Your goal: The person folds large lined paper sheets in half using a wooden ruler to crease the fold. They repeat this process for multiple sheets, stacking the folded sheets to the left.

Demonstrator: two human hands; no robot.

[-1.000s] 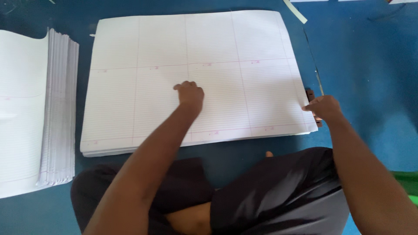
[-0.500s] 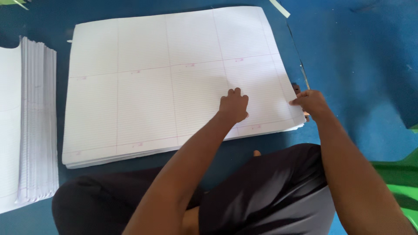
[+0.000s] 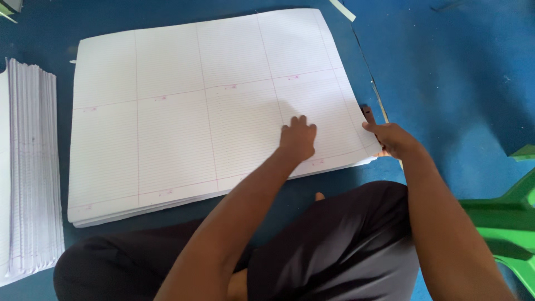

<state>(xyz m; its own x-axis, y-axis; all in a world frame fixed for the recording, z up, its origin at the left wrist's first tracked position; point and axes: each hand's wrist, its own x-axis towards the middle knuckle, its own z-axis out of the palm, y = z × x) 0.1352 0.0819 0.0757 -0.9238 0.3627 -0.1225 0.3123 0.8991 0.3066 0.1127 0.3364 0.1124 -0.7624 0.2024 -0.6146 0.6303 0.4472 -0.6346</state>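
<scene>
While the left hand point(image 3: 298, 139) presses ruled sheets point(image 3: 212, 111), the right hand point(image 3: 393, 139) grips their edge.

**Surfaces and materials, floor-level paper work**

Large sheet stack point(image 3: 212, 111): white paper, matt, smooth, printed with fine ruled lines and thin pink grid lines. Edges along the near side show many thin layers. Second paper pile point(image 3: 30, 167) at left: same matt white paper, edge face finely ribbed from the stacked sheets. Floor point(image 3: 457, 72): blue, matt, slightly mottled and scuffed, looks like painted or coated hard surface. Trousers point(image 3: 329, 245): dark cloth, soft, faint sheen on folds. Green object point(image 3: 504, 223) at right: moulded plastic, smooth, lightly glossy. Thin strip point(image 3: 380, 103) beside the sheets' right edge: material cannot be told.
</scene>
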